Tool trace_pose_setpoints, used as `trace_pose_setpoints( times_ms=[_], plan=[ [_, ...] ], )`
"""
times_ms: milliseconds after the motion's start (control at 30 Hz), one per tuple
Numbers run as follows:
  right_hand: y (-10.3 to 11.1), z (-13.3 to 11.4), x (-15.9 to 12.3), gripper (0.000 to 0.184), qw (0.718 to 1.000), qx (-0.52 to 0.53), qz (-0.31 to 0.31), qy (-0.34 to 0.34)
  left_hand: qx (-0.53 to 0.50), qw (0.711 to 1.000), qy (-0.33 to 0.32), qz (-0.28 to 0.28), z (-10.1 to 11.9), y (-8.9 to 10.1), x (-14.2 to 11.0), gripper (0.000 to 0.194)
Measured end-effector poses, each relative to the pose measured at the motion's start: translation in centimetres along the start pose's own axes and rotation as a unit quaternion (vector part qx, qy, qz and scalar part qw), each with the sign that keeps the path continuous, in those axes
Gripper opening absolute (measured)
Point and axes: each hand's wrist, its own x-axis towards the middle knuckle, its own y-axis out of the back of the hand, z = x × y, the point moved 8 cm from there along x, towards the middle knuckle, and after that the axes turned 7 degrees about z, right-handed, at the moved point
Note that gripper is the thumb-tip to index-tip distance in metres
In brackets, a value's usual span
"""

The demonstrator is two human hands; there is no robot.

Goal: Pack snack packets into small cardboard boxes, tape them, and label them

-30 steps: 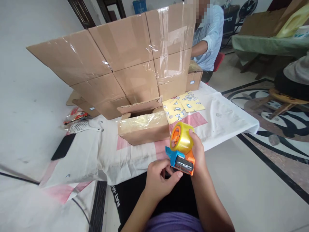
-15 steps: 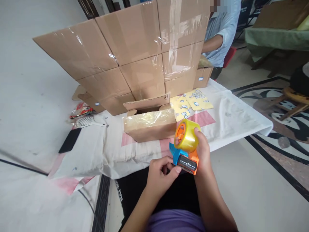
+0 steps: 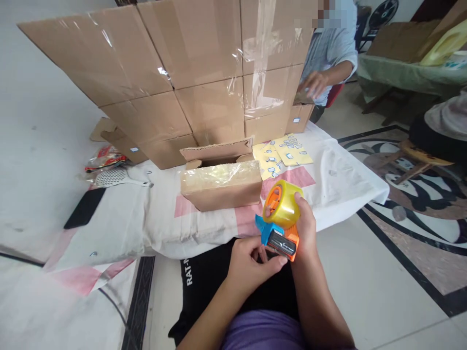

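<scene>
White-and-pink cloth (image 3: 207, 231) covers the table. Above the person's black-trousered lap (image 3: 211, 277), the right hand (image 3: 307, 228), forearm angled upward, grips an orange-and-blue plastic tape dispenser (image 3: 280, 243) bearing a glossy yellow roll (image 3: 288, 206). Most right fingers are hidden behind it. Bent inward, the left hand (image 3: 248, 267) curls at its lower edge; whether those fingers pinch anything, I cannot tell.

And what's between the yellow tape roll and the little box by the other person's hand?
In the head view, a pink patch of tablecloth and a patterned yellow sheet show between the tape roll and the little box.
</scene>
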Motion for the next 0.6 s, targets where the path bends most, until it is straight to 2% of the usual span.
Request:
trace_pose_setpoints(
  times_ms=[133,200,300,367,433,500,600],
  plan=[
    [-0.6,0.1,-0.5,0.040,0.999,0.029,0.000,-0.036,-0.068,0.995,-0.059,-0.033,0.7,0.3,-0.3,0.031],
    [-1.3,-0.2,-0.8,0.043,0.998,0.036,-0.013,-0.044,-0.065,0.992,-0.102,-0.039,1.4,0.7,-0.3,0.035],
    [-2.2,0.2,-1.6,0.042,0.993,0.051,-0.052,-0.089,-0.035,0.988,-0.144,-0.042,2.1,1.5,-0.2,0.037],
    [-2.5,1.4,-2.4,0.044,0.983,0.061,-0.095,-0.143,-0.020,0.981,-0.174,-0.078,2.5,1.6,-0.4,0.036],
    [-2.0,2.8,-3.2,0.046,0.974,0.063,-0.124,-0.179,-0.005,0.970,-0.208,-0.126,2.7,1.4,-1.0,0.034],
    [-0.7,4.0,-3.7,0.046,0.971,0.057,-0.140,-0.185,0.013,0.961,-0.229,-0.157,2.9,1.0,-1.9,0.034],
    [1.5,4.9,-4.0,0.051,0.978,0.052,-0.151,-0.136,0.074,0.951,-0.241,-0.181,3.3,0.0,-3.3,0.032]
  ],
)
